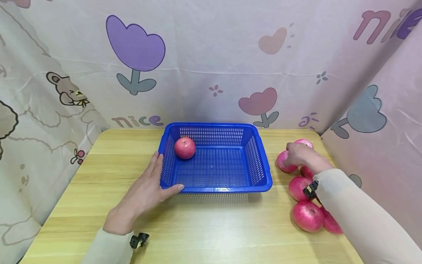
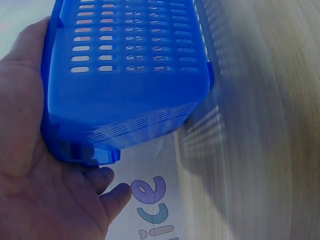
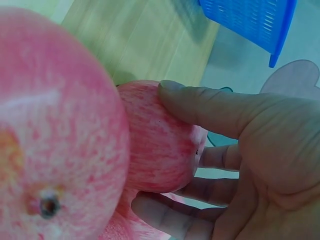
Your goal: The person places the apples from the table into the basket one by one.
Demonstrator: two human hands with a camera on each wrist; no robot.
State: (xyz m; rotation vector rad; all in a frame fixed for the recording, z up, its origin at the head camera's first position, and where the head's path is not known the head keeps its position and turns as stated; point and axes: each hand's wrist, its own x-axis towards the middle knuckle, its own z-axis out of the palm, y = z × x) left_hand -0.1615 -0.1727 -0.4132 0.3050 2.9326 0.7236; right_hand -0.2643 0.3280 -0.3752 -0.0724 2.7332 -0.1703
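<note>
Head view: a blue basket stands on a wooden table, its back side near a printed curtain. It is rectangular, with slotted walls and a mesh floor, and it holds one apple, pinkish red, which sits toward the back left corner; whether that apple touches the wall I cannot tell. The left hand is at the basket's near left corner, its fingers fairly straight and relaxed along the outside of the left rim, its thumb resting on the near rim. From the left wrist, the slotted wall and the overhanging rim fill much of the view, with the palm beside the rim.

Well to the right of the basket, more apples lie grouped on the table, partly hidden by the right arm. The right hand grasps the grasped apple at the left edge of the group, which is outside the basket. From the right wrist, the thumb presses on one side of that apple and the curled fingers reach around the other. A nearer apple looms large at the left of that view, its dark stem hollow showing, and part of another lies below the grasped one. Both forearms wear pale sleeves, with a small black camera at each wrist
</note>
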